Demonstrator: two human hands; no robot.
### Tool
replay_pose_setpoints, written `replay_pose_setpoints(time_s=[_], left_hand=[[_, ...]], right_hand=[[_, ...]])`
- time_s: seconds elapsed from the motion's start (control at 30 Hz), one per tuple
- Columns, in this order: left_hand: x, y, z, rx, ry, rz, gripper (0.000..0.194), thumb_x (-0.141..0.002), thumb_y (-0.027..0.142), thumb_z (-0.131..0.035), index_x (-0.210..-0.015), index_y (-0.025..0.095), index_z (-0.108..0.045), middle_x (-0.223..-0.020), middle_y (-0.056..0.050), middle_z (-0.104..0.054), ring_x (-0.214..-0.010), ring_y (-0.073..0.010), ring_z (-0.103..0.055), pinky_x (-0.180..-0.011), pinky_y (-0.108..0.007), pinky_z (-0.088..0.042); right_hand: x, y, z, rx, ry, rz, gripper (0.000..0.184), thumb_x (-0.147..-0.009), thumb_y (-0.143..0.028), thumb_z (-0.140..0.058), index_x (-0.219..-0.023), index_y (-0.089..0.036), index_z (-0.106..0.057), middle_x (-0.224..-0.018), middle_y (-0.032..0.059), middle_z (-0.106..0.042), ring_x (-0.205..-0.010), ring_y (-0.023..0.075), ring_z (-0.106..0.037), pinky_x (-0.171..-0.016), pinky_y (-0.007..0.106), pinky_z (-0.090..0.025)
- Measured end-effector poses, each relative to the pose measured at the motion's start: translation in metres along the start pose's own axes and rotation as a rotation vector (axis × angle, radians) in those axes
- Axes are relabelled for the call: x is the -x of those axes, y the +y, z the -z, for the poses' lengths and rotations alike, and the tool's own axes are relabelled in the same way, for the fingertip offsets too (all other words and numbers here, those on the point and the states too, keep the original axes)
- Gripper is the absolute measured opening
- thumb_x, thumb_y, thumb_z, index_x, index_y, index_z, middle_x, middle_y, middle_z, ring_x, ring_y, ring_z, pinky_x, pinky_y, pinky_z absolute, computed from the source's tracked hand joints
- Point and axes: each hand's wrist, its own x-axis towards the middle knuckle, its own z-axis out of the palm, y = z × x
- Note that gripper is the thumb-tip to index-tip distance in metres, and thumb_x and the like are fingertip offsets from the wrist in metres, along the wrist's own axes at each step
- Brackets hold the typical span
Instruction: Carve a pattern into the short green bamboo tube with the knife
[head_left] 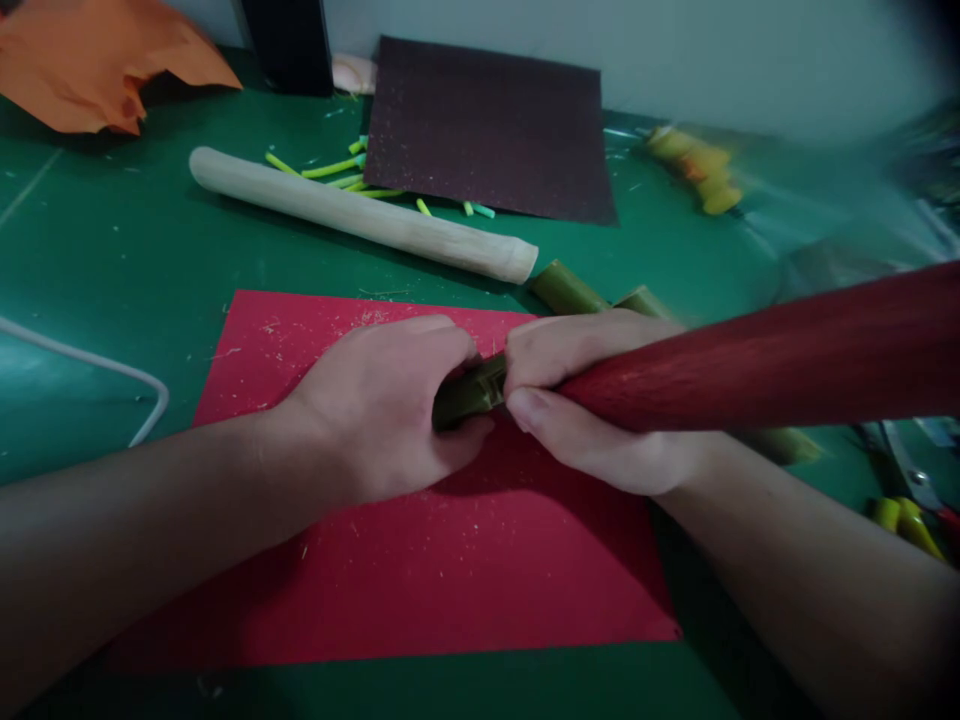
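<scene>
My left hand (382,405) is wrapped round a short green bamboo piece (463,393) above a red sheet (480,580). The bamboo shows paler cut marks near its right end. Close by on the right, my right hand (577,365) grips a tool with a thick, red wooden handle (772,345) that slants up to the right. The tool's working end is hidden by the fingers at the bamboo's cut end. Fine pale shavings are scattered over the red sheet.
Behind the sheet lie a pale peeled bamboo length (360,215), green bamboo pieces (570,287) and a dark sheet (487,130) over yellow-green sticks. Scissors (911,500) and a blurred yellow object (694,165) are at right. Orange paper (105,60) and a white cable (97,358) are left.
</scene>
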Motion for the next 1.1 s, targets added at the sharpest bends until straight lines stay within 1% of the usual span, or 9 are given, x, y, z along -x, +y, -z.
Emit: replay_pose_setpoints(time_s=[0.1, 0.27, 0.43, 0.57, 0.73, 0.77, 0.83, 0.9, 1.1], left_hand=[[-0.0006, 0.0011, 0.0005, -0.004, -0.021, 0.024, 0.019, -0.079, 0.037, -0.061, -0.075, 0.021, -0.052, -0.076, -0.003, -0.059, -0.064, -0.0167, -0.05, -0.054, -0.03, -0.031], [0.0006, 0.005, 0.0049, -0.023, -0.024, 0.048, 0.019, -0.08, 0.037, -0.063, -0.076, 0.021, -0.053, -0.076, -0.003, -0.059, -0.067, -0.0174, -0.051, -0.056, -0.03, -0.034], [0.002, 0.0067, 0.0069, -0.031, -0.05, 0.036, 0.016, -0.084, 0.032, -0.058, -0.076, 0.02, -0.051, -0.078, -0.003, -0.058, -0.068, -0.0166, -0.049, -0.058, -0.031, -0.034], [0.0004, 0.0028, 0.0015, -0.009, -0.029, 0.026, 0.023, -0.08, 0.036, -0.061, -0.071, 0.021, -0.047, -0.074, -0.002, -0.054, -0.063, -0.0154, -0.046, -0.055, -0.03, -0.029], [-0.0014, 0.0025, 0.0013, 0.002, -0.021, 0.049, 0.02, -0.08, 0.037, -0.061, -0.074, 0.021, -0.05, -0.076, -0.003, -0.056, -0.066, -0.0169, -0.047, -0.056, -0.03, -0.031], [-0.0014, 0.0033, 0.0022, -0.003, -0.022, 0.05, 0.02, -0.08, 0.036, -0.062, -0.075, 0.021, -0.05, -0.076, -0.003, -0.055, -0.065, -0.0168, -0.047, -0.056, -0.03, -0.031], [-0.0012, 0.0051, 0.0036, -0.025, -0.032, 0.054, 0.017, -0.079, 0.033, -0.061, -0.074, 0.021, -0.049, -0.075, -0.002, -0.055, -0.065, -0.0165, -0.047, -0.057, -0.03, -0.031], [-0.0007, 0.0059, 0.0038, -0.035, -0.044, 0.057, 0.015, -0.081, 0.03, -0.058, -0.074, 0.021, -0.049, -0.075, -0.003, -0.055, -0.065, -0.0168, -0.048, -0.057, -0.03, -0.031], [-0.0004, 0.0024, -0.0012, -0.021, -0.005, 0.029, 0.021, -0.078, 0.039, -0.062, -0.073, 0.021, -0.052, -0.071, -0.002, -0.053, -0.063, -0.0157, -0.047, -0.055, -0.029, -0.03]], right_hand=[[0.0008, 0.0007, -0.0019, -0.012, 0.001, -0.019, 0.021, -0.081, -0.012, -0.062, -0.064, -0.023, -0.057, -0.057, -0.0033, -0.058, -0.051, 0.0106, -0.057, -0.049, 0.025, -0.047], [0.0039, 0.0024, -0.0049, -0.028, 0.191, -0.072, 0.02, -0.084, -0.016, -0.063, -0.065, -0.023, -0.06, -0.063, -0.002, -0.063, -0.055, 0.0108, -0.058, -0.051, 0.025, -0.049], [0.0013, 0.0, 0.001, -0.015, -0.003, -0.034, 0.021, -0.08, -0.012, -0.062, -0.062, -0.022, -0.058, -0.056, -0.0035, -0.056, -0.051, 0.0101, -0.056, -0.047, 0.024, -0.045], [0.0008, -0.001, 0.0004, -0.013, -0.011, -0.027, 0.022, -0.08, -0.011, -0.062, -0.063, -0.023, -0.058, -0.056, -0.0039, -0.057, -0.052, 0.0102, -0.056, -0.049, 0.024, -0.046], [0.0036, 0.0012, -0.0053, -0.055, 0.181, -0.133, 0.022, -0.083, -0.013, -0.065, -0.064, -0.023, -0.062, -0.064, -0.0031, -0.063, -0.057, 0.009, -0.059, -0.054, 0.022, -0.05], [0.0038, 0.002, -0.0053, -0.103, 0.254, -0.078, 0.022, -0.083, -0.015, -0.066, -0.063, -0.024, -0.061, -0.061, -0.004, -0.06, -0.053, 0.0079, -0.056, -0.051, 0.021, -0.048], [0.0036, 0.0032, -0.0038, -0.063, 0.112, -0.063, 0.022, -0.083, -0.013, -0.062, -0.063, -0.023, -0.062, -0.06, -0.0028, -0.061, -0.053, 0.0088, -0.057, -0.05, 0.022, -0.047], [0.003, 0.0034, -0.0014, -0.064, 0.038, -0.062, 0.022, -0.082, -0.014, -0.061, -0.063, -0.023, -0.058, -0.058, -0.0031, -0.058, -0.05, 0.0095, -0.055, -0.047, 0.023, -0.045], [0.0035, -0.0001, 0.0007, -0.035, -0.006, -0.065, 0.024, -0.082, -0.012, -0.06, -0.062, -0.023, -0.053, -0.059, -0.004, -0.058, -0.052, 0.0094, -0.055, -0.049, 0.023, -0.046]])
